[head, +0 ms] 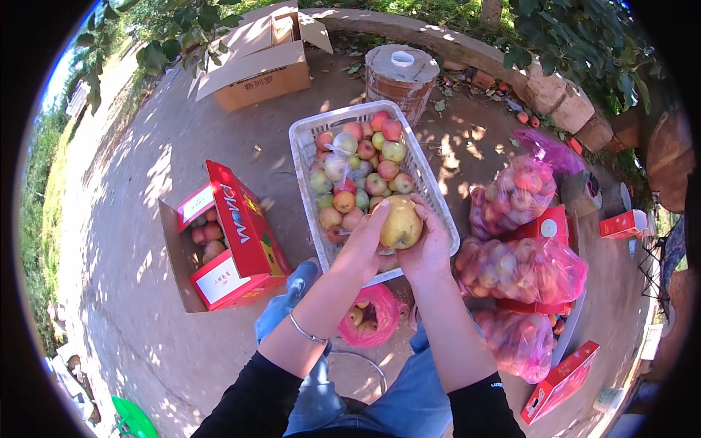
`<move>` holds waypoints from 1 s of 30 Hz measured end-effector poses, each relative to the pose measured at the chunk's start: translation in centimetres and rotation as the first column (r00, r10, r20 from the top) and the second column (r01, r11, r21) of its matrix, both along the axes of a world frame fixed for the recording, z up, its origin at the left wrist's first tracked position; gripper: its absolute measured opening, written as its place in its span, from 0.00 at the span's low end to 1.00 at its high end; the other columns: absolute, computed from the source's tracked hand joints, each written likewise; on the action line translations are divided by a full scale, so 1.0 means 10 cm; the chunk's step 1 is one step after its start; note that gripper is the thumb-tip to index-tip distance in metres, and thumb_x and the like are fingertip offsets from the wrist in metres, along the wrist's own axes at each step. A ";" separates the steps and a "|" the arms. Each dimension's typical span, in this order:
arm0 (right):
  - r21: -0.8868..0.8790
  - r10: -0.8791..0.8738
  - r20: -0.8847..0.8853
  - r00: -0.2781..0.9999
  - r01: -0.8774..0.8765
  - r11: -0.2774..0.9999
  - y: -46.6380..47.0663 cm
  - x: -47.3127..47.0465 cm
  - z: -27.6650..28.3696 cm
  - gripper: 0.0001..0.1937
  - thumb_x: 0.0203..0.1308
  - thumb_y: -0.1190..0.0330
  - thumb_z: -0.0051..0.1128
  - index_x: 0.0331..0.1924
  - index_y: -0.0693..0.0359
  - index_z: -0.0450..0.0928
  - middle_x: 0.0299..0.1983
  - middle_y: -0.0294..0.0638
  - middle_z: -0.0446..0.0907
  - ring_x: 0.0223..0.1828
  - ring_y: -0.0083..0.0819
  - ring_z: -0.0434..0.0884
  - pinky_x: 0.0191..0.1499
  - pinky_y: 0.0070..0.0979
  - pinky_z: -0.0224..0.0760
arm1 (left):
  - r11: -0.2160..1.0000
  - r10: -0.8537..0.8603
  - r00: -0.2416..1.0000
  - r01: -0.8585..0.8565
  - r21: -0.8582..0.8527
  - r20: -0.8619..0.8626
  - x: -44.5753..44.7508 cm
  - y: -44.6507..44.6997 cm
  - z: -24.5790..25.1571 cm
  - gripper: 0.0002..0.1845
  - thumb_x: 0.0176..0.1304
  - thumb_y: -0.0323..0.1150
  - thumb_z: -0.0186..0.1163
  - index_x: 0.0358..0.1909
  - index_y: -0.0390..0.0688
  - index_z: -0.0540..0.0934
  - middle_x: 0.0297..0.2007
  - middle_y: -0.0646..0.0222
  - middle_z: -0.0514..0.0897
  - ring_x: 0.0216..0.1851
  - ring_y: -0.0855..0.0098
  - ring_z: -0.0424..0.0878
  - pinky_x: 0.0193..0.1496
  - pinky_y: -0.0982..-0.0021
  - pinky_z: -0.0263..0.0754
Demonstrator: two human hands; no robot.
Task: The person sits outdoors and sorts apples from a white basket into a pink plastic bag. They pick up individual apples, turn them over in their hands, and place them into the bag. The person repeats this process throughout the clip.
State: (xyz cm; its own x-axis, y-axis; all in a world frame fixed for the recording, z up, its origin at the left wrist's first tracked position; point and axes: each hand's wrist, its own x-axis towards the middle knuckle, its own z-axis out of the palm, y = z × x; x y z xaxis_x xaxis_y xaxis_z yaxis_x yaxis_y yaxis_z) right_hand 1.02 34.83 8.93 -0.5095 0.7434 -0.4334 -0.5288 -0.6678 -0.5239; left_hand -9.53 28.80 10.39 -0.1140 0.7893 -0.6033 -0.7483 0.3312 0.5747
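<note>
A large yellow fruit (401, 222), a pear or an apple with a russet skin, is held between my two hands. My left hand (364, 241) cups its left side, thumb near the top, while my right hand (428, 243) wraps the right side. Both are above the near end of a white plastic crate (302, 159). Red and green apples (377, 184) fill much of that crate, and some are wrapped in clear plastic film (337, 164). Below my wrists, an open pink plastic bag (381, 334) contains several yellowish fruits (368, 325).
On the left stands an open red carton (241, 219) with apples inside. Pink bags full of apples (520, 268) crowd the right side. Behind the crate are a round barrel-like container (400, 82) and an open brown cardboard box (268, 79). Leafy branches (580, 49) hang at the upper right.
</note>
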 end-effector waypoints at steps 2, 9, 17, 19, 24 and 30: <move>0.240 -0.110 0.052 0.993 0.095 0.966 0.03 -0.02 0.17 0.15 0.64 0.66 0.53 0.53 0.60 0.75 0.57 0.41 0.77 0.58 0.35 0.76 0.63 0.37 0.68 | 0.994 -0.039 0.952 0.005 0.110 0.303 -0.08 -0.04 0.06 0.33 0.73 0.58 0.48 0.70 0.47 0.62 0.66 0.58 0.69 0.66 0.57 0.71 0.65 0.36 0.64; 0.382 -0.231 0.329 0.916 0.095 0.919 0.07 -0.07 0.21 0.17 0.70 0.58 0.50 0.51 0.61 0.77 0.53 0.41 0.81 0.60 0.36 0.75 0.68 0.30 0.60 | 0.956 0.169 0.946 -0.226 0.187 0.278 -0.14 -0.05 0.12 0.28 0.71 0.55 0.51 0.62 0.45 0.71 0.59 0.58 0.77 0.60 0.57 0.77 0.63 0.44 0.70; -0.251 0.209 -0.246 0.946 -0.270 0.930 -0.09 -0.12 0.17 0.31 0.75 0.42 0.29 0.71 0.54 0.59 0.69 0.46 0.65 0.69 0.46 0.67 0.68 0.56 0.61 | 0.900 0.250 0.966 -0.207 0.384 -0.064 -0.35 -0.04 0.09 0.23 0.71 0.50 0.51 0.52 0.41 0.79 0.51 0.60 0.81 0.57 0.64 0.77 0.67 0.59 0.64; -0.203 0.163 -0.164 0.973 -0.195 0.960 -0.07 -0.10 0.24 0.30 0.75 0.43 0.29 0.68 0.56 0.62 0.67 0.46 0.68 0.67 0.44 0.70 0.67 0.52 0.64 | 0.908 0.254 0.961 -0.198 0.368 -0.108 -0.36 -0.06 0.04 0.22 0.72 0.50 0.51 0.51 0.43 0.80 0.51 0.63 0.82 0.57 0.65 0.76 0.69 0.60 0.61; -0.002 0.031 -0.206 0.978 -0.032 0.999 0.02 -0.07 0.24 0.29 0.74 0.45 0.37 0.54 0.64 0.75 0.60 0.49 0.76 0.65 0.42 0.73 0.70 0.43 0.61 | 0.950 0.274 0.952 -0.290 0.116 0.137 -0.14 0.00 0.12 0.24 0.75 0.51 0.48 0.61 0.47 0.73 0.57 0.64 0.79 0.59 0.61 0.77 0.64 0.48 0.69; 0.074 -0.025 -0.437 0.899 0.063 0.995 0.21 0.09 0.19 0.29 0.73 0.45 0.39 0.50 0.64 0.79 0.56 0.49 0.80 0.65 0.39 0.72 0.71 0.36 0.58 | 0.971 0.162 0.910 -0.216 0.101 0.382 -0.24 -0.03 0.27 0.26 0.76 0.53 0.43 0.63 0.44 0.71 0.57 0.60 0.79 0.61 0.56 0.77 0.61 0.40 0.71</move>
